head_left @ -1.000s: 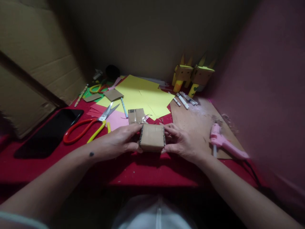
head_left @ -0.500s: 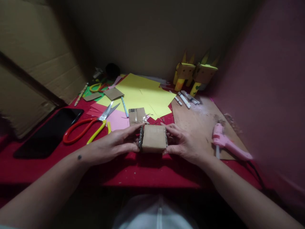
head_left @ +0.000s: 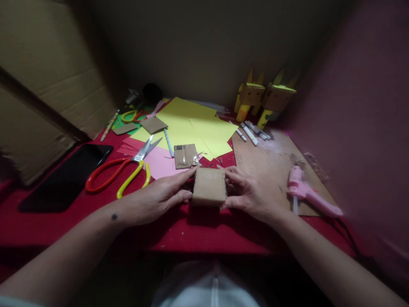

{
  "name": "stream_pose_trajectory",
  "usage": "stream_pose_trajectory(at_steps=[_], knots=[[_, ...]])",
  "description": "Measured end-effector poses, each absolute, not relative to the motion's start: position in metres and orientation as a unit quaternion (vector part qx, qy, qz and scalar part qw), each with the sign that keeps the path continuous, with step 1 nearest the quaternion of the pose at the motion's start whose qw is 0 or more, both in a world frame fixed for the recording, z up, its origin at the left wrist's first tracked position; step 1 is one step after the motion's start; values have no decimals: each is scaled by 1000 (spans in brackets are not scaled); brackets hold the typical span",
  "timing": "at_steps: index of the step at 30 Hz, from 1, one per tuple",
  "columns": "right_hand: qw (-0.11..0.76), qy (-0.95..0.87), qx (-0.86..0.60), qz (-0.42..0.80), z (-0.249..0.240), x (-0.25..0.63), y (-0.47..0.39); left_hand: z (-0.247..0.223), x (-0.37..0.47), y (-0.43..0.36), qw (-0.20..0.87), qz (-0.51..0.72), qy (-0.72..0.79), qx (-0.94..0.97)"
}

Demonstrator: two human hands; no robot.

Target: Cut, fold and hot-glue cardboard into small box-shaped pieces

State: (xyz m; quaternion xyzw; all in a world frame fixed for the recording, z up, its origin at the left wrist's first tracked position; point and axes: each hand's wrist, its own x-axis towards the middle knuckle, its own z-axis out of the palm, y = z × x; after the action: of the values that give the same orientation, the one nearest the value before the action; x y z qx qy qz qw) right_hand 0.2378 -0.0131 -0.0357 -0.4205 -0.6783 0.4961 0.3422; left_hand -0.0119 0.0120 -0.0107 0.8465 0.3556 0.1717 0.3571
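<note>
A small brown cardboard box (head_left: 209, 185) is between my two hands over the front of the red-covered table. My left hand (head_left: 164, 194) holds its left side, thumb toward me and fingers at the far corner. On the opposite side, my right hand (head_left: 244, 189) grips the box the same way. Its underside and inside are hidden. Just beyond it lies a taped cardboard piece (head_left: 185, 156). Large scissors (head_left: 137, 160) with red and yellow handles rest spread apart, left of my left hand.
A black phone (head_left: 67, 177) lies at the left. Yellow paper (head_left: 191, 125) and pink sheets spread across the back. White markers (head_left: 249, 133) and two cardboard animal figures (head_left: 251, 96) stand back right. A pink glue gun (head_left: 306, 189) with a cable rests on a board at the right.
The box has turned slightly and tipped, so its corrugated left edge shows less. My left hand has shifted a little to the right. The view has moved slightly.
</note>
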Motion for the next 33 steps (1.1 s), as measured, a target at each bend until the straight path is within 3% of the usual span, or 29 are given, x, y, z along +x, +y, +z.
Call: stream_pose_trajectory(at_steps=[13,20,28,33], knots=[[359,-670,-420,495,-43,237,-15,-3,-21,4,370,21,373,851],[365,-684,-424,467,-39,235,-14,-6,-8,4,385,97,348,849],[352,-627,-353,598,-41,245,-14,-9,-4,-1,402,122,368,829],[353,-628,-334,608,-31,244,-18,-10,-4,-2,394,113,377,831]])
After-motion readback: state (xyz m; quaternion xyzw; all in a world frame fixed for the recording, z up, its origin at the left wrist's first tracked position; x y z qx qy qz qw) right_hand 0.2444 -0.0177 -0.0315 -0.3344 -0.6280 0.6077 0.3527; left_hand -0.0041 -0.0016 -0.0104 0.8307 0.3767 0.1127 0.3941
